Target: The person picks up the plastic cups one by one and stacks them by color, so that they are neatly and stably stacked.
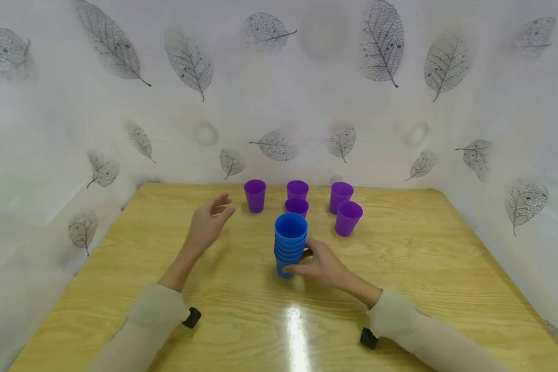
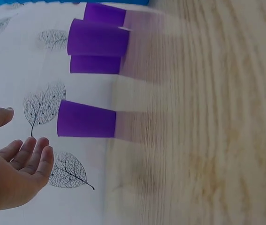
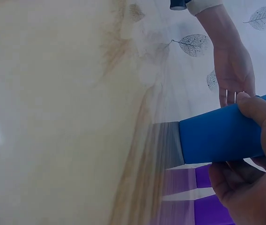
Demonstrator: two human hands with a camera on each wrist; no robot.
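My right hand (image 1: 323, 264) grips a stack of nested blue cups (image 1: 290, 240) low down, thumb at the near side and fingers round the right. The stack is upright with its openings up, in front of the purple cups. In the right wrist view the lowest blue cup (image 3: 219, 136) lies between thumb and fingers, its base right at the table surface. My left hand (image 1: 208, 222) hovers over the table with nothing in it, fingers loosely bent. It is nearest to the leftmost purple cup (image 1: 255, 196), apart from it; the left wrist view shows the palm (image 2: 18, 178) bare.
Several purple cups stand mouth up towards the back: a middle pair, the front one (image 1: 296, 205) partly behind the blue stack, and a right pair with one cup (image 1: 349, 219) nearer. A leaf-patterned white covering (image 1: 279, 103) encloses the wooden table (image 1: 423, 268) at back and sides.
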